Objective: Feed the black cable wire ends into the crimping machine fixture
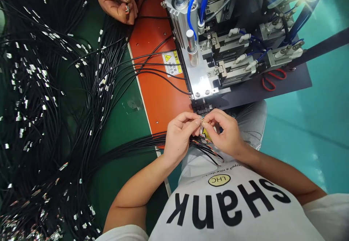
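Observation:
My left hand (180, 135) and my right hand (225, 130) meet fingertip to fingertip just below the front corner of the machine. Between them is the stripped end of a black cable, its thin coloured wires (202, 118) showing at the pinch. Both hands have thumb and forefinger closed on it. Under my left hand a bundle of black cables (136, 145) runs in from the left. Several loose cable ends with bared coloured wires (208, 150) stick out below my hands, over my lap.
A metal press machine (200, 77) with blue air hoses (191, 12) stands ahead on an orange base plate (152, 103). Heaps of black cables (29, 88) with shiny connectors cover the green table (122, 124). Another person's hand (117, 1) holds a small connector. Red-handled scissors (274, 79) lie right.

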The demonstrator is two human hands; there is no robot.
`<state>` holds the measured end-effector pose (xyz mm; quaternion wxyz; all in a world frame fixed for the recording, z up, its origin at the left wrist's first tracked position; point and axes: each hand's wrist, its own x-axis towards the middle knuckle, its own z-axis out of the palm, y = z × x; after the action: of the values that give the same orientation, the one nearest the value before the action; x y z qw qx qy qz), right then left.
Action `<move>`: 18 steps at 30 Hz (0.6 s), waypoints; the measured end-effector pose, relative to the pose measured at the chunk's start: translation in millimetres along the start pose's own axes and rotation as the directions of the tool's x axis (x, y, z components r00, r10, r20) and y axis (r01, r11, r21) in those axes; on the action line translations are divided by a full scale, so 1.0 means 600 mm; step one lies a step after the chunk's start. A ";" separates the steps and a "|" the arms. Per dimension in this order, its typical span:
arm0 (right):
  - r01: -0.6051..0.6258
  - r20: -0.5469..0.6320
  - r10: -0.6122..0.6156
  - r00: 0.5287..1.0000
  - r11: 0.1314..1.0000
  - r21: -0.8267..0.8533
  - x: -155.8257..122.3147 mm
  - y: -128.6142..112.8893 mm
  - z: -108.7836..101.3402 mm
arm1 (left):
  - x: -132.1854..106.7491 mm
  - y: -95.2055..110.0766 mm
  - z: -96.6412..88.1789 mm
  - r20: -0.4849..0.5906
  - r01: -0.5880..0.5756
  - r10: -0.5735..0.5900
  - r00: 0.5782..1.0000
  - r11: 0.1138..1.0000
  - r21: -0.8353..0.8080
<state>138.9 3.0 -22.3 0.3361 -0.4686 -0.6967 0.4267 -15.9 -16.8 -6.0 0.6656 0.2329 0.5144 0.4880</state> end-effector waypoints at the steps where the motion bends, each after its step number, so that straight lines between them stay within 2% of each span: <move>1: 0.003 -0.002 -0.003 1.000 1.000 -0.008 0.000 0.000 0.000 | -0.001 0.000 0.000 -0.001 0.002 -0.002 1.000 1.000 -0.006; 10: 0.073 -0.009 -0.074 0.997 0.993 -0.089 -0.001 -0.004 0.007 | 0.000 -0.003 0.003 -0.034 0.006 -0.009 0.999 0.996 -0.086; 15: -0.080 0.034 0.078 0.996 0.995 0.055 0.004 -0.007 -0.009 | -0.005 -0.002 0.004 -0.046 -0.018 0.018 0.999 1.000 0.005; 18: -0.128 0.042 0.123 0.991 0.984 0.122 0.009 -0.010 -0.022 | -0.007 -0.002 0.006 -0.056 -0.024 0.027 0.998 0.998 0.060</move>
<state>146.6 10.6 -10.8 0.3252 -0.4824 -0.6435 0.4974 -12.1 -20.4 -3.5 0.6372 0.2448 0.5443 0.4876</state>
